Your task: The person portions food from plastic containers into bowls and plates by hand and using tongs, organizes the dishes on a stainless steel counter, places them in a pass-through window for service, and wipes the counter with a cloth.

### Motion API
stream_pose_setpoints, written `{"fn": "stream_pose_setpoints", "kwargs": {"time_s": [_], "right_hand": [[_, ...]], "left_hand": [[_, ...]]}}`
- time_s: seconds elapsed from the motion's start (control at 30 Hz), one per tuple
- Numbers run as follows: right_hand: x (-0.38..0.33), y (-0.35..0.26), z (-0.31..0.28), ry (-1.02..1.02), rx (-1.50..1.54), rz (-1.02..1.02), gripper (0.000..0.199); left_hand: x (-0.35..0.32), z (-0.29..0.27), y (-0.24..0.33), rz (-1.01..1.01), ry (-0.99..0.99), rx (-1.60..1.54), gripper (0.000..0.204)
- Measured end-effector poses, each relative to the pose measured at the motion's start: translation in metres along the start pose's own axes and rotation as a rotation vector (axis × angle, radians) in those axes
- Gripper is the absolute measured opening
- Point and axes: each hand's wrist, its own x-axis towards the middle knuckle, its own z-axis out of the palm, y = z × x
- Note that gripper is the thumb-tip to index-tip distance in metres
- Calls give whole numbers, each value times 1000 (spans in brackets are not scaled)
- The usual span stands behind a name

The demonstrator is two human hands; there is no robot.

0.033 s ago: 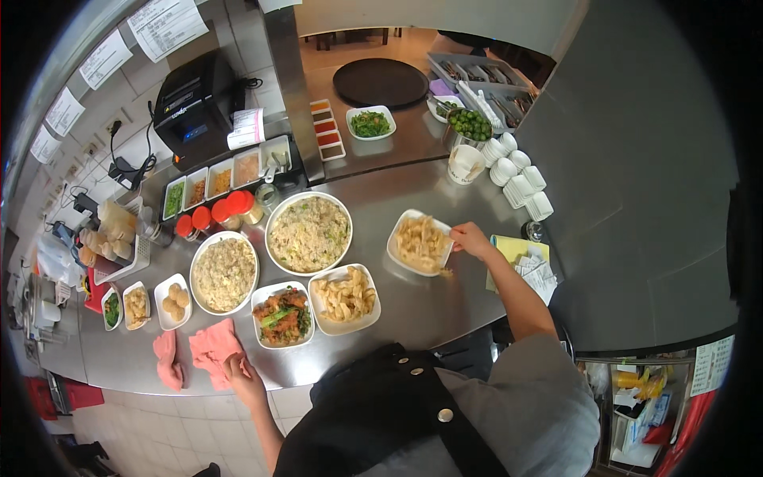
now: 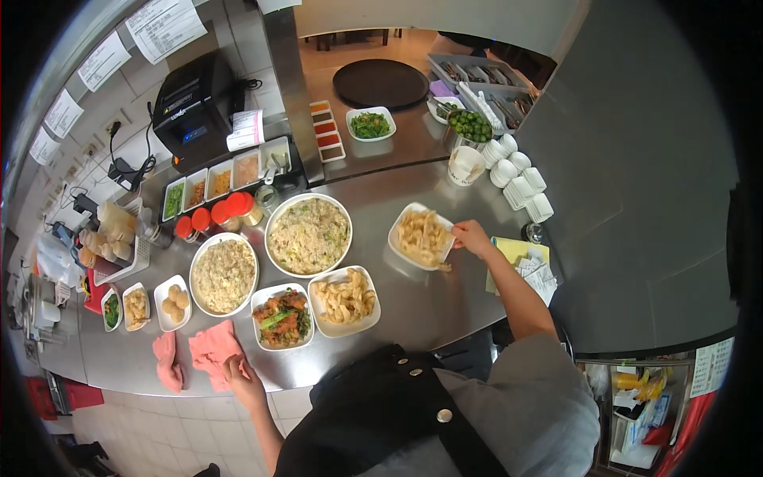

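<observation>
My right hand (image 2: 474, 239) grips the right rim of a white square bowl (image 2: 403, 254) of pale fried strips (image 2: 424, 238). The bowl tilts slightly towards me, and one piece hangs over its near right edge. At the counter's front edge, my left hand (image 2: 242, 377) has its fingers closed at the edge of a crumpled pink cloth (image 2: 214, 354). Between the hands stand a second bowl of fried strips (image 2: 345, 296) and a square bowl of browned meat with greens (image 2: 283, 318). Behind them are two round bowls of fried rice (image 2: 308, 234) (image 2: 224, 273).
Small dishes hold round balls (image 2: 175, 302), fried pieces (image 2: 137, 307) and greens (image 2: 111, 309) at the left. Red-lidded jars (image 2: 238, 203) line the back. White dishes (image 2: 520, 187), a cup (image 2: 465, 165), green limes (image 2: 469, 126) and papers (image 2: 536, 274) sit at the right.
The bowl in my right hand has shifted slightly away from me, its tilt a little different. My left hand stays on the cloth.
</observation>
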Motion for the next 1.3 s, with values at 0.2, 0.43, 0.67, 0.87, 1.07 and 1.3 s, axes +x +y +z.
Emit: {"fn": "stream_pose_setpoints", "kwargs": {"time_s": [0.2, 0.43, 0.67, 0.87, 1.07, 1.3], "right_hand": [[82, -30, -1, 434, 182, 61, 28], [195, -40, 13, 878, 313, 191, 29], [277, -22, -6, 975, 50, 270, 32], [310, -56, -16, 753, 589, 257, 35], [317, -68, -39, 636, 719, 169, 43], [220, -19, -2, -125, 465, -159, 25]], "left_hand": [[-3, 5, 3, -39, 62, 42, 17], [-20, 7, 8, -78, 75, 75, 18], [-39, -5, 24, -207, 76, 110, 19], [-47, -8, 38, -229, 80, 170, 21], [-38, -11, 64, -207, 49, 205, 21], [-48, -3, 27, -188, 92, 145, 23]]}}
